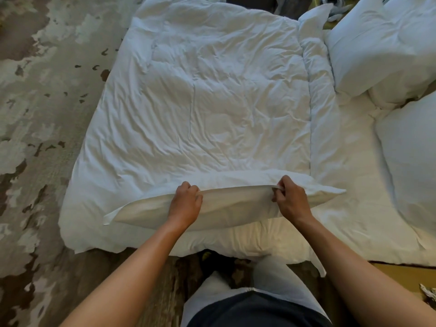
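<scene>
A white pillow in a white pillowcase (pixel 236 206) lies lengthwise across the near part of a folded white duvet (pixel 207 102). My left hand (pixel 186 204) grips the pillowcase's upper edge left of its middle. My right hand (pixel 291 197) pinches the same edge further right, fingers curled round the fabric. The edge is stretched taut between the two hands. A loose flap of the case sticks out at the pillow's left end (pixel 109 215).
The duvet lies on a patterned grey and brown carpet (pixel 42 114). Two plump white pillows (pixel 387 43) and more white bedding (pixel 410 161) are piled at the right. My legs in light trousers (pixel 266 279) are at the duvet's near edge.
</scene>
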The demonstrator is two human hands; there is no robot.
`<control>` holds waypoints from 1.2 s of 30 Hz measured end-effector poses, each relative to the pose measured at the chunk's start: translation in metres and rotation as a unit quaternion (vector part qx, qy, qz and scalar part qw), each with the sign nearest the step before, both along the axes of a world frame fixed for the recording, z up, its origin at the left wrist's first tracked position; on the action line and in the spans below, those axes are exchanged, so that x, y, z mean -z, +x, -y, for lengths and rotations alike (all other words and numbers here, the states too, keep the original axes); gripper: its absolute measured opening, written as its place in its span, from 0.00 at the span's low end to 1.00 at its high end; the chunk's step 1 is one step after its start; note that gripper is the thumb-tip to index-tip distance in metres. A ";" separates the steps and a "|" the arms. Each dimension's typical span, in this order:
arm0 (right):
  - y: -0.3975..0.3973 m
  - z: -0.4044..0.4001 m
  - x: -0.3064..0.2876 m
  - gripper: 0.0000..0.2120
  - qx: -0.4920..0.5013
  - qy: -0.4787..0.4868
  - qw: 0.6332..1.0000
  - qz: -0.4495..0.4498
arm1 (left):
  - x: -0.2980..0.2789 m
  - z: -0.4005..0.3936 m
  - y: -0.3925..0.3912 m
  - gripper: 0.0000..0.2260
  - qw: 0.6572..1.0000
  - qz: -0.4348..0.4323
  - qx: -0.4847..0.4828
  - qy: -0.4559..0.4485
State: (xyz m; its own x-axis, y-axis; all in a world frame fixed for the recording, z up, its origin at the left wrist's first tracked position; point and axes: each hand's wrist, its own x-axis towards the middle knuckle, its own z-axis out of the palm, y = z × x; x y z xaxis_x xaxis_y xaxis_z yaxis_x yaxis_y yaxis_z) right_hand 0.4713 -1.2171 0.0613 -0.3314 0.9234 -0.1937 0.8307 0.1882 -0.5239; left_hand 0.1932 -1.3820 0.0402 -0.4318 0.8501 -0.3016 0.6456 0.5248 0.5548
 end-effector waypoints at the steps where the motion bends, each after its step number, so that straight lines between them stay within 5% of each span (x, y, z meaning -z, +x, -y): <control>1: 0.002 0.000 0.000 0.06 -0.014 0.000 1.000 0.003 | -0.001 0.004 -0.003 0.08 1.000 -0.009 0.001 -0.011; 4: 0.009 -0.005 0.001 0.01 -0.064 0.010 0.998 0.020 | -0.006 0.016 -0.012 0.12 0.998 -0.036 -0.004 -0.044; 8: 0.024 -0.005 0.001 0.10 -0.098 0.018 0.995 0.032 | -0.017 0.027 -0.006 0.16 0.997 -0.061 -0.012 -0.051; 21: 0.142 -0.027 -0.050 0.08 -0.067 0.017 0.984 -0.163 | -0.096 -0.003 0.115 0.16 0.985 -0.087 -0.126 0.077; 29: 0.282 -0.079 -0.122 0.08 -0.010 0.130 0.970 -0.203 | -0.155 -0.100 0.226 0.15 0.968 -0.134 -0.048 0.205; 36: 0.450 -0.080 -0.124 0.12 0.104 0.149 0.969 -0.169 | -0.153 -0.192 0.366 0.14 0.967 -0.118 0.087 0.211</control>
